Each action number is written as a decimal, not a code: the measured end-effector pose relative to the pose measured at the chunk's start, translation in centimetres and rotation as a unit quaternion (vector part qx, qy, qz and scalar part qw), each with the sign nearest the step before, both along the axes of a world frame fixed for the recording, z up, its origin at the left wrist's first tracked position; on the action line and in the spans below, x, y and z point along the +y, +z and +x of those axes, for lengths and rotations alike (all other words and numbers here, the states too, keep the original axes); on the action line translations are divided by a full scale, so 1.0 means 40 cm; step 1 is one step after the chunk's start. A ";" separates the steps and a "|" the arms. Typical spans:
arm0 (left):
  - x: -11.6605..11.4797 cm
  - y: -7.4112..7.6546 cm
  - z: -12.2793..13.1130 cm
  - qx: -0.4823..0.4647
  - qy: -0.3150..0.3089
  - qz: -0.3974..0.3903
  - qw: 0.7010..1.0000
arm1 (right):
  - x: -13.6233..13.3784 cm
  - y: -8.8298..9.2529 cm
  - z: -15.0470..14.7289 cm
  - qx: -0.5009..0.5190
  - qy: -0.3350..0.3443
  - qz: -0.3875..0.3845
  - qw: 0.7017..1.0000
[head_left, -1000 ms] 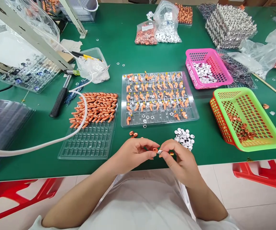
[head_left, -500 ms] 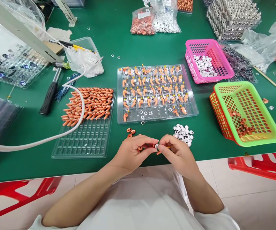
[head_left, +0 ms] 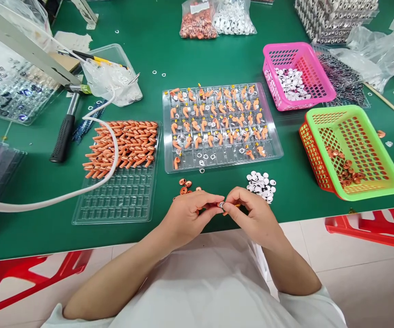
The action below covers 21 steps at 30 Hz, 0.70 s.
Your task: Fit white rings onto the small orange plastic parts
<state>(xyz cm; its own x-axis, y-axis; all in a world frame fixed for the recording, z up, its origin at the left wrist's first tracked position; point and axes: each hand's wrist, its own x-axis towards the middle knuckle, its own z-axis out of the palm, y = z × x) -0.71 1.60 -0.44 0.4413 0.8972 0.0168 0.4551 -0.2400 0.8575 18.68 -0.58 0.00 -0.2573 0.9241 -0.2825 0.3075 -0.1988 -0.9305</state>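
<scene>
My left hand (head_left: 188, 218) and my right hand (head_left: 254, 218) meet close to the table's front edge, fingertips pinched together. Between them is a small orange earbud shell (head_left: 221, 205) with a silver-white round face, mostly covered by my fingers. A bit of yellow shows under my right fingers. Beside my left hand lie several loose orange-brown earbud caps (head_left: 185, 183), partly hidden by it. A pile of white round stickers (head_left: 261, 186) with dark spots lies just past my right hand. Beyond both hands, a clear tray (head_left: 190, 166) carries orange earbud shells with yellow tabs and some white rings.
On the left, another clear tray (head_left: 115, 214) holds rows of orange stems, with a white cable (head_left: 111, 175) across it. A hammer (head_left: 63, 136) lies farther left. A pink basket (head_left: 268, 75) and a green basket (head_left: 384, 182) with small parts stand right.
The camera view has shifted slightly, so the table items appear a little higher. Both hands stay together on the small earbud shell, with only a slight change of the fingers.
</scene>
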 end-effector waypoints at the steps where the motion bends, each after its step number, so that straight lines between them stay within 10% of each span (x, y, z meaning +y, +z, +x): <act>1: 0.000 -0.001 0.000 0.000 -0.001 0.010 1.000 | 0.000 0.000 0.000 -0.002 0.002 0.000 1.000; 21: -0.016 -0.017 -0.016 -0.069 -0.004 0.171 0.983 | 0.013 -0.008 -0.012 0.123 -0.004 -0.109 0.986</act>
